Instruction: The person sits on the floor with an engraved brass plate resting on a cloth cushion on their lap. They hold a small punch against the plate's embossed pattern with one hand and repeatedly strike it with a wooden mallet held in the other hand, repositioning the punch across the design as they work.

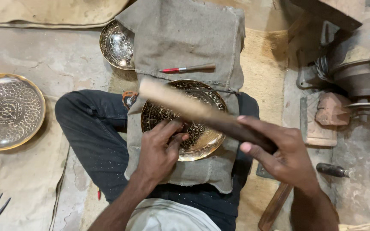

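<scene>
Brass plate (pixel 202 137) on lap cloth (pixel 185 42); left hand (pixel 161 149) pinches a small tool against its engraved face; right hand (pixel 285 156) clasps wooden mallet (pixel 193 109). Best: tool steady, light blows.

Engraved brass plate (pixel 193 128) flat on lap cloth — wooden stick (pixel 202 113) angled across, raised above it.
</scene>
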